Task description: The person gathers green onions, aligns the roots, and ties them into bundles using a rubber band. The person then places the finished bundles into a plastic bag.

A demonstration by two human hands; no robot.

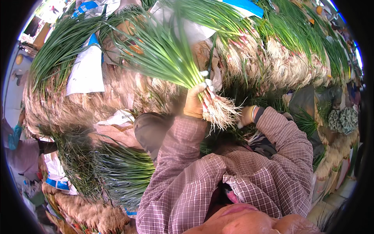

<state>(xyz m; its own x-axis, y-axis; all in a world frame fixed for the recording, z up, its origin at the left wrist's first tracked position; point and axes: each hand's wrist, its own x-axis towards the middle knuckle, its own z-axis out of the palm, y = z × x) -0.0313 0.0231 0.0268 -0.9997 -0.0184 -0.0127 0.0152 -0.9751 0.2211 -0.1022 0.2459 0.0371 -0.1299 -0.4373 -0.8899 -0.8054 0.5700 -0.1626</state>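
My left hand [197,96], in a tan glove with white fingertips, is closed around a bunch of green onions [175,63]. The long green leaves fan out to the upper left, and the pale roots hang to the lower right over reddish white bulbs. My right hand [246,116], gloved in the same tan, is just right of those roots and lower. Its fingers are partly hidden and blurred, so what it touches cannot be told.
Heaps of green onions [283,58] with roots towards me line the far side. Another pile [125,172] lies at the lower left, beside brown paper [114,134]. A white sheet [87,70] covers part of the left heap. A person's teal-gloved hand [14,137] shows at the left edge.
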